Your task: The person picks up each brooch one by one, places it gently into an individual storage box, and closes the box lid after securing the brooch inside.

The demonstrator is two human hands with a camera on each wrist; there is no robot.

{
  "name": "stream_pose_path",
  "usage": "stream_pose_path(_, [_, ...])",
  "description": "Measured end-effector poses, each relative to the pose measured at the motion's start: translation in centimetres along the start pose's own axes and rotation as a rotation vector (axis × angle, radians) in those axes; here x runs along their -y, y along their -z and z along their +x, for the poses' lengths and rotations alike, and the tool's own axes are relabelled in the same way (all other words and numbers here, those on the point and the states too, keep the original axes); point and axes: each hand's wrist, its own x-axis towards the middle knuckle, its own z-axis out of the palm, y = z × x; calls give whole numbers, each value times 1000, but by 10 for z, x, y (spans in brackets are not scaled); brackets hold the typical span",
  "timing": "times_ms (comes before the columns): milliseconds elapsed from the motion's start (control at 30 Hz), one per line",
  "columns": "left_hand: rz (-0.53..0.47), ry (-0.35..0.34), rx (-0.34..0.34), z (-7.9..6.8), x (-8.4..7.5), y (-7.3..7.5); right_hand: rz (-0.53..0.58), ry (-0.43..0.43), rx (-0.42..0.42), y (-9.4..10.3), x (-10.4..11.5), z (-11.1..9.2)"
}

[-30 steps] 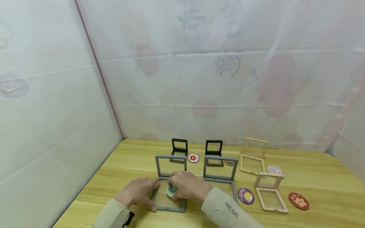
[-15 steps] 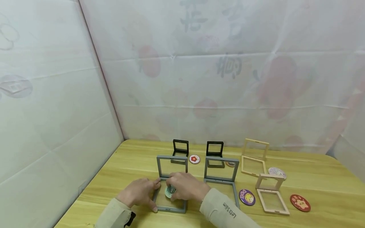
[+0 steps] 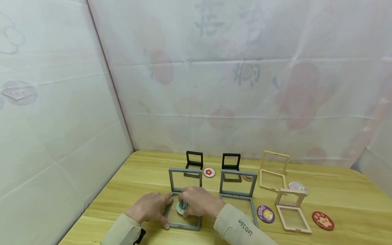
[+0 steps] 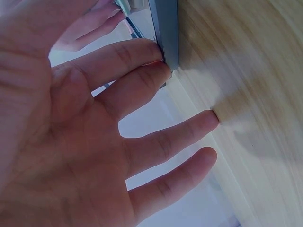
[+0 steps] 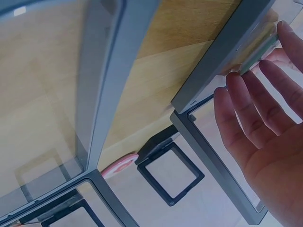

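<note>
My right hand (image 3: pixel 202 201) pinches a round mint-green badge (image 3: pixel 181 208) between thumb and fingers, over the lower panel of an opened grey display frame (image 3: pixel 183 227). In the right wrist view the badge (image 5: pixel 258 54) appears edge-on near the frame's clear film; whether it touches the film I cannot tell. My left hand (image 3: pixel 149 207) rests against the frame's left side, its thumb by the front left corner. Seen from the left wrist, its fingers are fairly straight, two fingertips touching the grey edge (image 4: pixel 164 35). The right fingers partly cover the badge.
A second opened grey frame (image 3: pixel 253 211) stands just right. Behind are two black frames (image 3: pixel 194 152) (image 3: pixel 231 155) and a red-flower badge (image 3: pixel 209 172). Farther right lie a yellow frame (image 3: pixel 272 188), a beige frame (image 3: pixel 296 230), a purple badge (image 3: pixel 265 214) and a red badge (image 3: pixel 323 221).
The mint-green badge has shifted slightly left within the grey frame, with my right hand still gripping it. My left hand keeps its place at the frame's edge. The head view has tilted slightly.
</note>
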Motion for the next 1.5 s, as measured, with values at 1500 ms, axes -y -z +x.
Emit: stream_pose_path(1500, [67,-174,-361,-10,10,15,90,7,0,19,-12,-8])
